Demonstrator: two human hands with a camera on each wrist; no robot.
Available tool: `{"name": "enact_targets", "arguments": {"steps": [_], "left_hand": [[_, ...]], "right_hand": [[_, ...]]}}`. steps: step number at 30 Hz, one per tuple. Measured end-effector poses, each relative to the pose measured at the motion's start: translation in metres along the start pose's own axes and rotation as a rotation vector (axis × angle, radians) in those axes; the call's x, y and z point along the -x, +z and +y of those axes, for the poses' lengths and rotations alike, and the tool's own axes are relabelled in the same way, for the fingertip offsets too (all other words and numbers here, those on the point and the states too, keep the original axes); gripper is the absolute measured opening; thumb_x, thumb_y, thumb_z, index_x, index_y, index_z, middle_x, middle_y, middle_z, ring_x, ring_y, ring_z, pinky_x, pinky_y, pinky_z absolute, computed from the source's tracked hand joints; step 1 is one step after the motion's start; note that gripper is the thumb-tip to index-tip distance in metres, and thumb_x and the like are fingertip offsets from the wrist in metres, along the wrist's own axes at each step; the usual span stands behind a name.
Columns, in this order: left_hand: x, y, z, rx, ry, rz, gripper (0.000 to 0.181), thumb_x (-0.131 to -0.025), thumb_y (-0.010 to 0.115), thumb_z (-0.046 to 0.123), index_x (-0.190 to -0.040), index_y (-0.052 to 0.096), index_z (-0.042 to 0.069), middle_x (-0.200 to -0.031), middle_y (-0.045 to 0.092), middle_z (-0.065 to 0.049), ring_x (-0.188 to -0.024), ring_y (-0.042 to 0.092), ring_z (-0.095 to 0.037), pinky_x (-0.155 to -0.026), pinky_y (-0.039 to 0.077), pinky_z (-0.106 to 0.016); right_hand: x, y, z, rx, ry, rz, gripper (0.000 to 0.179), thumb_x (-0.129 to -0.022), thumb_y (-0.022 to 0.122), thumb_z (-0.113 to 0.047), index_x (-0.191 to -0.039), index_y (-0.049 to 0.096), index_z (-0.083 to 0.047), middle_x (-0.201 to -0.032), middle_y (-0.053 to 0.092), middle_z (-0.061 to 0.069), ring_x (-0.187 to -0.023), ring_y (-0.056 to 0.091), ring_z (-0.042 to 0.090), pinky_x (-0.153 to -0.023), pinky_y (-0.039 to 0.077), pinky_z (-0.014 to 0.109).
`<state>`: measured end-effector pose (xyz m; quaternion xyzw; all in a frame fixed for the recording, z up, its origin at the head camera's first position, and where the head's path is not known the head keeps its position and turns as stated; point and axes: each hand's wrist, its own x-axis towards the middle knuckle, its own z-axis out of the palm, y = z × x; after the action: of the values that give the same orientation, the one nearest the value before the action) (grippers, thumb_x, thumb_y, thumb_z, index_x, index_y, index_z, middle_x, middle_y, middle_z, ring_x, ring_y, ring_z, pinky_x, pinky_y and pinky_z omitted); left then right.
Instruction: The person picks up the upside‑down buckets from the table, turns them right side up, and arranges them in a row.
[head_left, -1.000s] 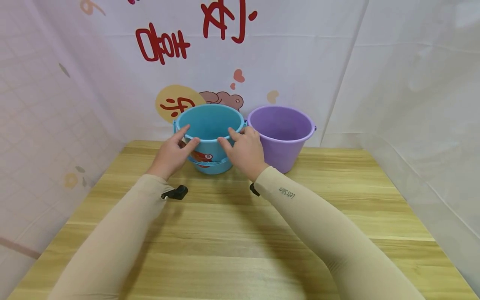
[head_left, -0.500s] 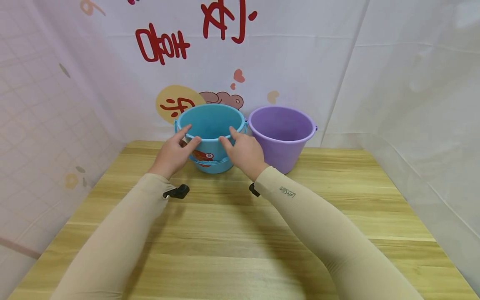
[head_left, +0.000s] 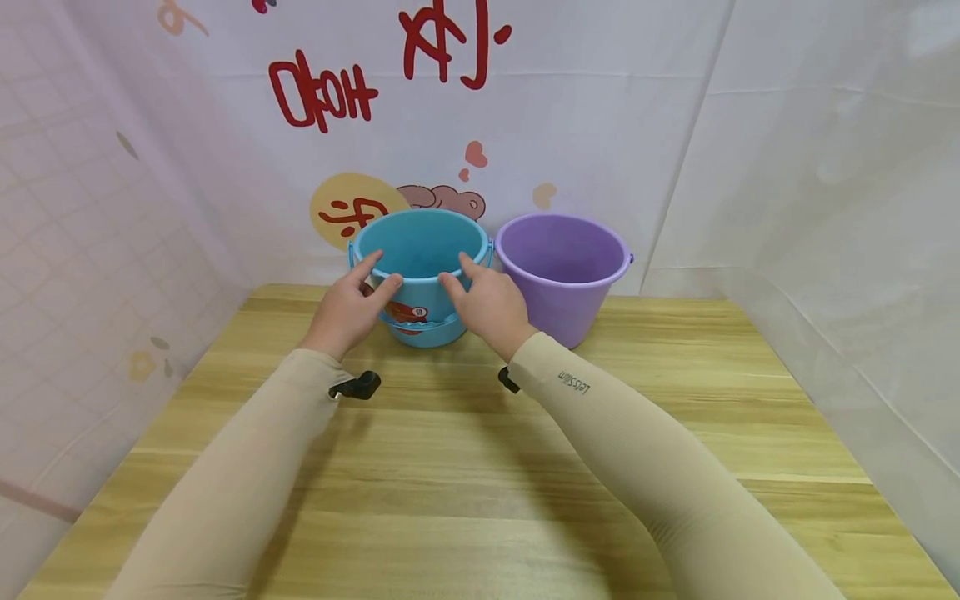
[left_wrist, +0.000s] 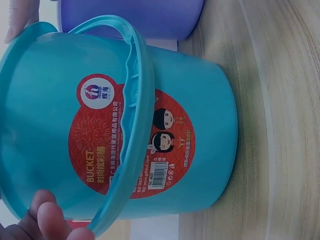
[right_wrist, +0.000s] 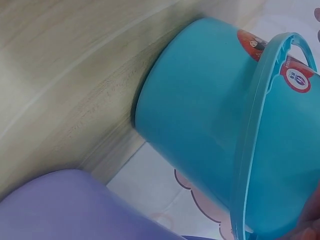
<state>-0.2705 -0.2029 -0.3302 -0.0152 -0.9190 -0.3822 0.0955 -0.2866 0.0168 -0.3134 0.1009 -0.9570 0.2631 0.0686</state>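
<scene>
A light-blue bucket [head_left: 427, 296] stands upright near the back of the table, a red label on its front. Its plastic handle [left_wrist: 145, 100] hangs down across the front wall, as the left wrist view shows closely. My left hand [head_left: 339, 312] grips the rim at the front left, index finger and thumb along the edge and curled fingers [left_wrist: 52, 220] against the outside below it. On the front right, my right hand [head_left: 495, 310] holds the same rim, its index finger over the edge; only a bit of its fingers [right_wrist: 311, 222] appears in the right wrist view.
A purple bucket [head_left: 566, 310] stands close to the right of the blue one. The wooden table [head_left: 450, 467] runs back to a printed white cloth wall [head_left: 600, 125], with pale cloth on both sides. Black wrist mounts [head_left: 362, 385] stick out under the sleeves.
The blue bucket and both hands shifted very slightly right early on. Since then the hands have kept their hold; the head view has tilted a little.
</scene>
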Motion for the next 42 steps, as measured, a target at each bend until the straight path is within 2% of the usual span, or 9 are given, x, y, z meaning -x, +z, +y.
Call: {"name": "enact_targets", "arguments": {"steps": [5, 12, 19, 23, 29, 32, 36, 39, 42], "left_hand": [[0.0004, 0.0004, 0.0010, -0.011, -0.001, 0.001, 0.075, -0.079, 0.041, 0.075, -0.145, 0.024, 0.041, -0.088, 0.051, -0.007, -0.077, 0.049, -0.024, -0.055, 0.043, -0.033], [0.0005, 0.0011, 0.0022, -0.029, -0.008, 0.004, 0.076, -0.079, 0.041, 0.076, -0.144, 0.024, 0.042, -0.089, 0.052, -0.006, -0.077, 0.049, -0.024, -0.056, 0.043, -0.033], [0.0006, 0.0010, 0.0032, -0.043, -0.010, 0.000, 0.076, -0.079, 0.040, 0.076, -0.145, 0.022, 0.042, -0.090, 0.051, -0.006, -0.078, 0.049, -0.024, -0.055, 0.043, -0.033], [0.0003, 0.0016, 0.0034, -0.049, -0.007, 0.010, 0.079, -0.077, 0.038, 0.079, -0.145, 0.023, 0.042, -0.089, 0.052, -0.005, -0.077, 0.050, -0.024, -0.055, 0.043, -0.033], [-0.0005, 0.0040, 0.0028, -0.047, -0.004, 0.014, 0.077, -0.079, 0.038, 0.077, -0.145, 0.020, 0.043, -0.089, 0.051, -0.006, -0.076, 0.050, -0.024, -0.055, 0.043, -0.033], [-0.0003, 0.0045, 0.0028, -0.045, -0.003, 0.018, 0.076, -0.079, 0.038, 0.076, -0.145, 0.018, 0.044, -0.089, 0.051, -0.005, -0.077, 0.049, -0.024, -0.056, 0.042, -0.033], [0.0003, 0.0056, 0.0022, -0.041, 0.011, 0.029, 0.076, -0.080, 0.038, 0.076, -0.145, 0.014, 0.044, -0.089, 0.051, -0.005, -0.078, 0.049, -0.023, -0.057, 0.042, -0.034], [0.0010, 0.0061, 0.0013, -0.046, 0.029, 0.044, 0.077, -0.080, 0.036, 0.076, -0.145, 0.012, 0.044, -0.088, 0.051, -0.006, -0.078, 0.049, -0.022, -0.059, 0.041, -0.034], [0.0011, 0.0055, 0.0015, -0.057, 0.041, 0.059, 0.078, -0.079, 0.035, 0.077, -0.146, 0.013, 0.042, -0.087, 0.051, -0.006, -0.077, 0.048, -0.023, -0.059, 0.040, -0.034]], "right_hand": [[-0.0005, 0.0000, 0.0007, -0.007, 0.004, 0.000, 0.070, -0.087, 0.034, -0.068, -0.145, 0.030, -0.030, -0.085, 0.065, 0.008, -0.095, 0.059, 0.023, -0.085, 0.047, 0.041], [-0.0008, 0.0005, 0.0022, -0.012, 0.009, 0.004, 0.070, -0.087, 0.033, -0.069, -0.145, 0.030, -0.030, -0.093, 0.066, 0.009, -0.099, 0.059, 0.024, -0.086, 0.047, 0.041], [-0.0020, 0.0015, 0.0030, -0.028, 0.004, 0.003, 0.069, -0.088, 0.034, -0.068, -0.145, 0.029, -0.030, -0.071, 0.058, 0.003, -0.085, 0.058, 0.021, -0.080, 0.048, 0.039], [-0.0030, 0.0014, 0.0032, -0.015, 0.012, -0.009, 0.069, -0.087, 0.032, -0.070, -0.145, 0.026, -0.034, -0.068, 0.056, 0.001, -0.083, 0.056, 0.019, -0.079, 0.047, 0.037], [-0.0031, -0.0002, 0.0036, -0.015, 0.017, -0.010, 0.069, -0.087, 0.033, -0.068, -0.146, 0.027, -0.033, -0.085, 0.064, 0.006, -0.096, 0.058, 0.023, -0.085, 0.046, 0.040], [-0.0028, -0.0007, 0.0045, -0.018, 0.018, -0.015, 0.069, -0.087, 0.032, -0.069, -0.146, 0.026, -0.034, -0.108, 0.065, 0.009, -0.107, 0.057, 0.024, -0.091, 0.045, 0.041], [-0.0011, -0.0003, 0.0062, -0.028, 0.010, -0.024, 0.067, -0.087, 0.031, -0.070, -0.146, 0.020, -0.038, -0.133, 0.054, 0.005, -0.118, 0.053, 0.025, -0.097, 0.042, 0.042], [0.0017, 0.0008, 0.0080, -0.032, -0.021, -0.022, 0.068, -0.088, 0.033, -0.068, -0.146, 0.015, -0.038, -0.134, 0.053, 0.004, -0.116, 0.055, 0.024, -0.096, 0.043, 0.043], [0.0044, 0.0023, 0.0097, -0.024, -0.067, -0.015, 0.071, -0.088, 0.033, -0.068, -0.148, 0.015, -0.035, -0.122, 0.062, 0.006, -0.107, 0.061, 0.022, -0.091, 0.046, 0.042]]}}
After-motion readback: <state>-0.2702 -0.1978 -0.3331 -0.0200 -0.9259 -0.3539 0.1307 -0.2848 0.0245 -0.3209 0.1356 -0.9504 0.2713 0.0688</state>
